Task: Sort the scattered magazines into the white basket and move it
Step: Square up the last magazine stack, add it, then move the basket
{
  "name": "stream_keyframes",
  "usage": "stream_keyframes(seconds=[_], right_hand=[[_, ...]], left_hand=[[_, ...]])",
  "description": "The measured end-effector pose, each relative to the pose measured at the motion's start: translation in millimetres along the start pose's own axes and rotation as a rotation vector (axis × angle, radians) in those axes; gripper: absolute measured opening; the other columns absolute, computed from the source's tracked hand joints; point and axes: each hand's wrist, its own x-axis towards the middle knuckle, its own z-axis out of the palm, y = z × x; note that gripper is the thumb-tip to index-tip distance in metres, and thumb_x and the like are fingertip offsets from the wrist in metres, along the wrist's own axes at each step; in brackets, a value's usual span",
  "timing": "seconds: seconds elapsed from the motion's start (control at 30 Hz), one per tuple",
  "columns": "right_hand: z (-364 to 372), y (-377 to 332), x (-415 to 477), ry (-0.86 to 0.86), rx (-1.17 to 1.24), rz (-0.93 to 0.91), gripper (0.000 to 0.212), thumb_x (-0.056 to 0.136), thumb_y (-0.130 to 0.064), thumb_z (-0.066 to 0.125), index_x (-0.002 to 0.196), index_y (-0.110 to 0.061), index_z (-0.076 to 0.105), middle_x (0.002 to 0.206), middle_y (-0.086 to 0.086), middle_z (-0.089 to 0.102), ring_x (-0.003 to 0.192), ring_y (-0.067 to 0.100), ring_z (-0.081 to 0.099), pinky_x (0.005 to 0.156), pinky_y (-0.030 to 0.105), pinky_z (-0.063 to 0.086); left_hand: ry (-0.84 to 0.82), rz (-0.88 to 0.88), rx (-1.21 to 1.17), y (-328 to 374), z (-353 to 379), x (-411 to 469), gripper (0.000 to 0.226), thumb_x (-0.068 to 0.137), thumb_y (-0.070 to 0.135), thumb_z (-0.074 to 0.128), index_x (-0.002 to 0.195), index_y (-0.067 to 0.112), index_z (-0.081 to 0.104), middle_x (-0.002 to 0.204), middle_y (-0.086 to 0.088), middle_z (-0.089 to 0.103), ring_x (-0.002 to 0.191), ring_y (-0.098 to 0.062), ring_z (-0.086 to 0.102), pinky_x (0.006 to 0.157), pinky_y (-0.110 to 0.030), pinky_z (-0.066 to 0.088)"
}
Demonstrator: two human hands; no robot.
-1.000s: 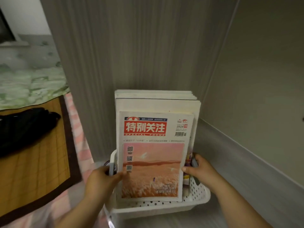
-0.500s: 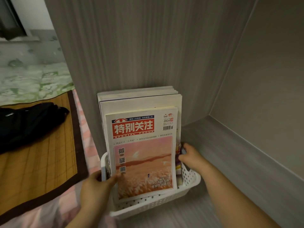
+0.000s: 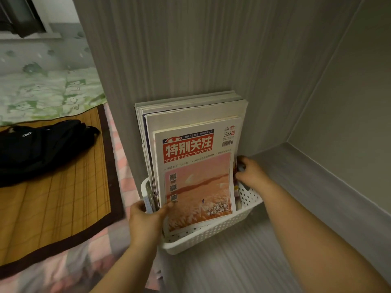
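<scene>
Our left hand (image 3: pixel 146 220) grips the left end of the white basket (image 3: pixel 211 237), fingers curled round the rim and thumb lying on the cover of the front magazine (image 3: pixel 196 182). Our right hand (image 3: pixel 251 174) is hooked over the basket's right end, fingers curled in beside the magazines' edge. Both hands are clamped on the basket, neither on a loose magazine.

The magazines stand upright inside the basket as one packed stack, the red-titled cover facing us. We see none lying outside it.

Behind the basket rises the grey wood-grain panel (image 3: pixel 190 60), with the stack's back close against it. Beneath the basket is the grey ledge (image 3: pixel 243 267). Left of the basket lies the bamboo mat (image 3: pixel 53 208), and farther left on it the black bag (image 3: pixel 42 149).

Compared with a second ago, our grip on both ends is the same, but the basket now sits skewed, its right end swung back toward the panel. We judge the sorting finished and the move nearly done: what remains is settling the basket and letting go.
</scene>
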Motion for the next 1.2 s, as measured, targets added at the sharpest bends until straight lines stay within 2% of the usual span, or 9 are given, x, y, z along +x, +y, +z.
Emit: stream_keyframes(seconds=[0.07,0.13,0.2,0.3,0.5,0.67,0.9,1.13,1.2], right_hand=[[-0.9,10.3,-16.7,0.152,0.125,0.062,0.064,0.082,-0.016,0.060,0.138,-0.019,0.030,0.142,0.010,0.042,0.120,0.029,0.049,0.075,0.026,0.043],[2.2,23.9,-43.7,0.255,0.413,0.189,0.070,0.083,-0.019,0.060,0.141,-0.019,0.021,0.150,0.011,0.028,0.130,0.029,0.038,0.087,0.033,0.043],[13.8,34.3,-74.0,0.257,0.670,0.270,0.066,0.087,-0.018,0.055,0.142,-0.018,0.018,0.150,0.011,0.027,0.132,0.028,0.035,0.096,0.036,0.034],[39.4,31.5,-103.6,0.176,0.885,0.260,0.059,0.088,-0.016,0.052,0.140,-0.022,0.025,0.140,0.007,0.042,0.120,0.024,0.045,0.098,0.039,0.033],[59.1,9.1,-103.5,0.248,0.948,0.265,0.068,0.085,-0.002,0.052,0.137,-0.028,0.018,0.121,0.005,0.051,0.094,0.020,0.057,0.084,0.044,0.048],[68.4,-3.6,-92.1,0.353,0.940,0.351,0.060,0.084,0.001,0.047,0.134,-0.020,0.021,0.133,0.016,0.048,0.118,0.034,0.050,0.099,0.054,0.043],[74.8,-11.9,-88.2,0.401,0.950,0.398,0.062,0.083,0.005,0.042,0.133,-0.024,0.019,0.127,0.018,0.052,0.106,0.031,0.056,0.066,0.033,0.049],[34.5,-15.5,-93.1,0.428,0.946,0.392,0.064,0.082,0.006,0.044,0.133,-0.024,0.020,0.128,0.017,0.052,0.111,0.033,0.055,0.070,0.035,0.051],[62.9,-37.2,-88.5,0.410,0.937,0.394,0.064,0.082,0.005,0.044,0.133,-0.025,0.020,0.129,0.016,0.051,0.113,0.033,0.054,0.075,0.038,0.051]], left_hand=[[-0.090,0.015,-0.012,-0.3,-5.6,4.7,0.070,0.070,0.009,0.070,0.129,0.014,0.032,0.115,-0.004,0.049,0.100,-0.024,0.049,0.082,-0.040,0.044],[-0.244,0.056,-0.056,0.1,-15.0,11.9,0.074,0.069,0.009,0.068,0.130,0.029,0.032,0.118,0.008,0.049,0.110,-0.022,0.048,0.086,-0.040,0.045],[-0.411,0.079,-0.081,0.5,-24.2,21.4,0.051,0.070,0.020,0.063,0.115,0.037,0.046,0.115,0.010,0.057,0.113,-0.021,0.050,0.090,-0.037,0.044],[-0.435,0.050,-0.064,3.3,-32.7,37.7,0.026,0.087,0.030,0.044,0.111,0.031,0.055,0.123,-0.002,0.057,0.123,-0.025,0.044,0.110,-0.048,0.028],[-0.398,0.018,0.074,14.2,-28.0,54.8,0.031,0.094,0.027,0.035,0.119,0.017,0.051,0.109,-0.007,0.060,0.106,-0.024,0.053,0.100,-0.038,0.038],[-0.377,0.075,0.098,15.5,-30.0,59.7,0.032,0.093,0.022,0.037,0.121,0.015,0.051,0.110,-0.007,0.057,0.105,-0.025,0.053,0.098,-0.040,0.040],[-0.305,0.158,0.101,8.7,-37.3,60.6,0.032,0.092,0.017,0.040,0.121,0.015,0.053,0.102,-0.004,0.057,0.099,-0.022,0.054,0.093,-0.037,0.042],[-0.301,0.145,0.110,38.2,-15.9,45.4,0.032,0.092,0.019,0.040,0.120,0.014,0.053,0.106,-0.006,0.058,0.101,-0.023,0.054,0.097,-0.040,0.043],[-0.291,0.135,0.083,41.6,-45.9,66.0,0.032,0.092,0.020,0.040,0.121,0.014,0.053,0.107,-0.007,0.058,0.102,-0.024,0.054,0.096,-0.039,0.043]])
